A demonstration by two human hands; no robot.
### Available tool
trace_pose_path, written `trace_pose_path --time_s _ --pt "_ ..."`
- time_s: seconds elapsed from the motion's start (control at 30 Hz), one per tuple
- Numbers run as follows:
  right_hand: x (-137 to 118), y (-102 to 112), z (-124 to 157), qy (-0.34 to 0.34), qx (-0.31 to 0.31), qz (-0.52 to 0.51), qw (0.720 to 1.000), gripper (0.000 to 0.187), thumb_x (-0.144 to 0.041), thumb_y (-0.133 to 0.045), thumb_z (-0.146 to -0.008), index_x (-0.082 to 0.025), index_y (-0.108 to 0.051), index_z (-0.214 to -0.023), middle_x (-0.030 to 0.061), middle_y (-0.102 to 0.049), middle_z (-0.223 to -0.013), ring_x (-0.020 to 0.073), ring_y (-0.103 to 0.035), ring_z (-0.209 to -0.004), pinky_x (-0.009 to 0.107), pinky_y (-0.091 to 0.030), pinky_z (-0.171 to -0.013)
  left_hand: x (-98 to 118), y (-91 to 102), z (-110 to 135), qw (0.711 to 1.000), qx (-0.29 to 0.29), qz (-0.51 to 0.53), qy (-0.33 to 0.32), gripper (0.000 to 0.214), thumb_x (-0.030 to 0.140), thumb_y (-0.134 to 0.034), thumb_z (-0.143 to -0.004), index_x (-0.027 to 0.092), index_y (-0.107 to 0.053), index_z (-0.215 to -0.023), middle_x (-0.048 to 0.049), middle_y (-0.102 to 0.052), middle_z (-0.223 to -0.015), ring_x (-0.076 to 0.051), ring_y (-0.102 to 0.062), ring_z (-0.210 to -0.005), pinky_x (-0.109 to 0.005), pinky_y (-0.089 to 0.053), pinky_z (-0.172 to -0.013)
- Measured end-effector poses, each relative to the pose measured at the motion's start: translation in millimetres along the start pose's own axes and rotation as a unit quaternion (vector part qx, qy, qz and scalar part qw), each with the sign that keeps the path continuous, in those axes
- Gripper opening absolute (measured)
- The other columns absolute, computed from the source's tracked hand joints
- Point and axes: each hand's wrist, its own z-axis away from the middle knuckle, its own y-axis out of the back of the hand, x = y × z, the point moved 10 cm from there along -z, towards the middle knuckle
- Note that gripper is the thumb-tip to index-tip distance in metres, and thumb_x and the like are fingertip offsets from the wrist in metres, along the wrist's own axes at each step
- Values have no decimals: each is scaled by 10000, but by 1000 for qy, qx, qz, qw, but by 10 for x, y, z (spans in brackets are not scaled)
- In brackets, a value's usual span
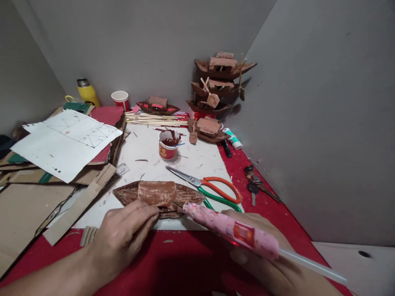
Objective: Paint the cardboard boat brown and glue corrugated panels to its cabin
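Observation:
A brown model boat with a curved roof lies on the white sheet in front of me. My left hand has its fingers closed on the boat's near side, close to the cabin opening. My right hand is wrapped round a pink hot glue gun, whose handle is mostly hidden. A clear glue stick sticks out of the gun's back end. The gun's nozzle points left and is at the boat's near right side; whether it touches cannot be made out. Beyond the boat lie scissors with orange and green handles.
A paper cup with brown paint stands mid-sheet. Thin sticks and several finished boats are at the back. Cardboard and a drawn paper cover the left. Keys lie right, beside the grey wall.

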Motion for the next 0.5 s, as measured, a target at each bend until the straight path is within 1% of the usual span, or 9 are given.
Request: trace_pose_path --time_s 0.07,0.13,0.2,0.3,0.4,0.5 --pt "30 48 31 -1 18 -6 1000 416 -377 -447 -952 -301 -523 -1354 49 -713 -896 223 -671 -710 297 -542 -654 60 -15 -27 999 -9 -26 -19 183 84 -544 -885 123 -596 -1056 -82 -720 -842 -140 -689 -730 -197 -538 -621" --pt "49 88 60 -3 35 -10 999 396 -402 -450 -953 -313 -543 -1328 35 -703 -813 212 -658 -650 285 -532 -598 104 -31 -53 998 -16 -49 -30 164 100 -510 -906 123 -590 -1048 -83 -717 -815 -142 -690 -687 -201 -538 -587" --pt "51 125 77 -4 50 -6 999 390 -414 -436 -962 -343 -526 -1334 21 -690 -764 204 -650 -627 272 -517 -554 130 -44 -70 997 -19 -70 -37 153 114 -491 -919 127 -585 -1038 -79 -713 -790 -143 -688 -653 -200 -533 -558" --pt "30 174 80 3 59 11 998 419 -443 -404 -971 -373 -471 -1378 23 -705 -818 206 -669 -686 263 -527 -566 128 -85 -75 995 -32 -86 -36 149 121 -488 -923 132 -581 -1038 -77 -713 -797 -150 -692 -665 -209 -537 -568" --pt "38 220 81 -4 63 27 998 448 -470 -388 -969 -358 -470 -1394 30 -710 -818 207 -673 -682 263 -537 -566 106 -115 -61 994 -41 -92 -33 163 114 -489 -919 136 -577 -1054 -76 -707 -814 -152 -689 -675 -213 -536 -580" --pt "61 223 114 -21 65 17 998 441 -477 -377 -966 -341 -530 -1357 43 -714 -815 220 -681 -671 287 -552 -585 86 -139 -37 994 -50 -95 -33 203 90 -480 -911 139 -568 -1088 -77 -698 -838 -149 -683 -683 -210 -528 -584"
